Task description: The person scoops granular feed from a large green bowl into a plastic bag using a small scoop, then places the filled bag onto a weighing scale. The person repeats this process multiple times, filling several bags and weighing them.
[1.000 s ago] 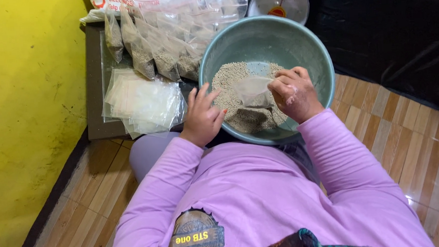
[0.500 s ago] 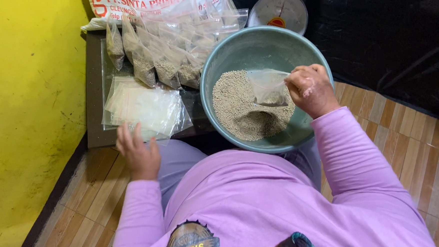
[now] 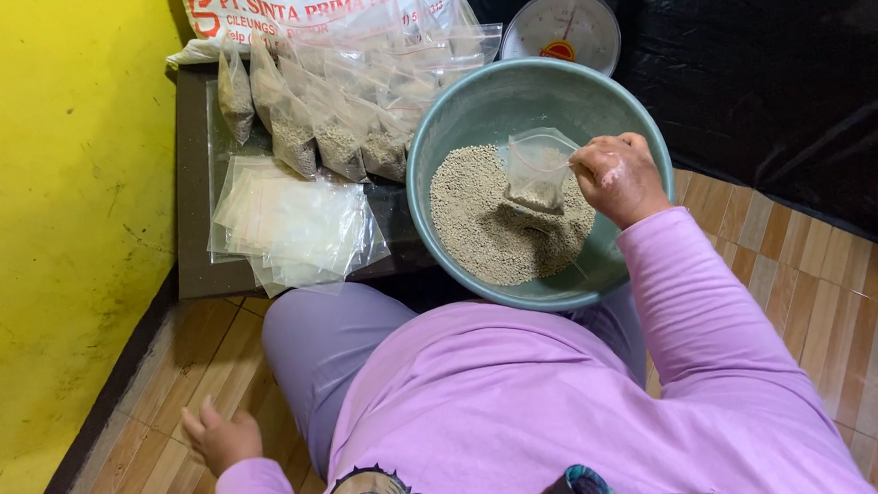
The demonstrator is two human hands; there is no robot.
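Observation:
A teal basin (image 3: 453, 126) sits in front of me, holding a heap of small grey-beige pellets (image 3: 478, 225). My right hand (image 3: 618, 177) is closed on the top edge of a small clear plastic bag (image 3: 537, 172) that hangs over the pellets with a little feed at its bottom. My left hand (image 3: 221, 439) rests low on the wooden floor beside my left thigh, fingers apart, holding nothing. I wear a lilac long-sleeved top.
A pile of empty clear bags (image 3: 298, 224) lies on a dark low table (image 3: 193, 210), with several filled bags (image 3: 342, 112) standing behind it. A white printed sack (image 3: 316, 5) and a dial scale (image 3: 560, 30) stand at the back. A yellow wall (image 3: 57, 217) rises at left; black sheeting (image 3: 791, 88) lies at right.
My left hand left the basin rim, swung past the empty bags and dropped to the floor by my thigh. My right hand lifted the bag slightly toward the basin's right side.

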